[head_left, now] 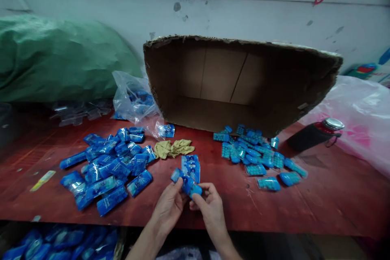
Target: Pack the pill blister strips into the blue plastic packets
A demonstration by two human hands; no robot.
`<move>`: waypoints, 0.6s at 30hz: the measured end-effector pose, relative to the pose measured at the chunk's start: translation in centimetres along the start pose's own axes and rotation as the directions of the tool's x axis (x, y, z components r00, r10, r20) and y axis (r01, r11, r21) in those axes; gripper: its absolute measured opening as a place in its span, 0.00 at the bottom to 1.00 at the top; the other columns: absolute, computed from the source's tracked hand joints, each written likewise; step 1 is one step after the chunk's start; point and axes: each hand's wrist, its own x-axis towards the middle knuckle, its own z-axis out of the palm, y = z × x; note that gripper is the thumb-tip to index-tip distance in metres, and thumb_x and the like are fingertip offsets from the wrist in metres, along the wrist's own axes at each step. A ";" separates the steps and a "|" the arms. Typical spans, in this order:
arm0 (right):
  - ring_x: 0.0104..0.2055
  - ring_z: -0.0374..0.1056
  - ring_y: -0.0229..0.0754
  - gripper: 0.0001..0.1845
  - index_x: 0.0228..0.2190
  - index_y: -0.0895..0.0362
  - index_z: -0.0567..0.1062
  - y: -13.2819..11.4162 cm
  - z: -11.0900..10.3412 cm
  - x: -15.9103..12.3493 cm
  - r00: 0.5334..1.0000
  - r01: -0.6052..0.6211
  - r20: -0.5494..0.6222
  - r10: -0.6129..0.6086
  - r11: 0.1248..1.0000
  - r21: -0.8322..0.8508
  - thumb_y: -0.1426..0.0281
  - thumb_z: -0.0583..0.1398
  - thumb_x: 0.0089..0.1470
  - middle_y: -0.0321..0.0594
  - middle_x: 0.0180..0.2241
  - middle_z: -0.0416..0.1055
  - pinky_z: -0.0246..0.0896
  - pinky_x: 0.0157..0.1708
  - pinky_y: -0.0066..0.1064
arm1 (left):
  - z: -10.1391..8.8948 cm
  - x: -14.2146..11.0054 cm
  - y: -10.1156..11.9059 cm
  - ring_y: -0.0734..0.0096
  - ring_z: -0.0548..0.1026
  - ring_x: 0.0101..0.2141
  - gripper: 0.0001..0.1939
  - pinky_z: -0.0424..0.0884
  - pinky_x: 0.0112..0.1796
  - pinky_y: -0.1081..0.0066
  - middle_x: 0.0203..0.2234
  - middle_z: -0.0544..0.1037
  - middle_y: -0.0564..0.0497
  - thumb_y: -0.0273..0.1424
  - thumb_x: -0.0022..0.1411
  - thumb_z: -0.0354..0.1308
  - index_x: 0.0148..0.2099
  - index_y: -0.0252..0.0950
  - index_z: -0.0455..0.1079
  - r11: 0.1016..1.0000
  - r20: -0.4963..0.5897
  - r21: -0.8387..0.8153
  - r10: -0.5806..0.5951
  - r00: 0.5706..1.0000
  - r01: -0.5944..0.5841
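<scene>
Head view | your left hand [169,200] and right hand [211,204] pinch one blue packet [187,184], near centre | blue printed card [195,166] just beyond | blue pouches [105,166] left, teal-filled packs [256,152] right | handling looks midway; finished share unclear

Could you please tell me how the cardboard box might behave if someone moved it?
The cardboard box is probably light for its size, as no contents show inside. Its walls look stiff, holding their shape, though the frayed rim may give. Pulled closer, it would likely nudge the blue packs beside it.
</scene>
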 end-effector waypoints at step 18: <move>0.35 0.62 0.37 0.45 0.52 0.45 0.59 -1.6 -1.9 0.8 0.963 0.124 0.261 -0.068 0.971 -0.206 0.80 0.64 0.32 0.31 0.37 0.63 0.59 0.38 0.29 | -2.0 0.5 0.5 0.65 0.74 0.38 0.12 0.66 0.41 0.68 0.33 0.79 0.44 0.25 0.53 0.55 0.42 0.30 0.71 0.981 0.377 0.036 -0.190 0.906 0.191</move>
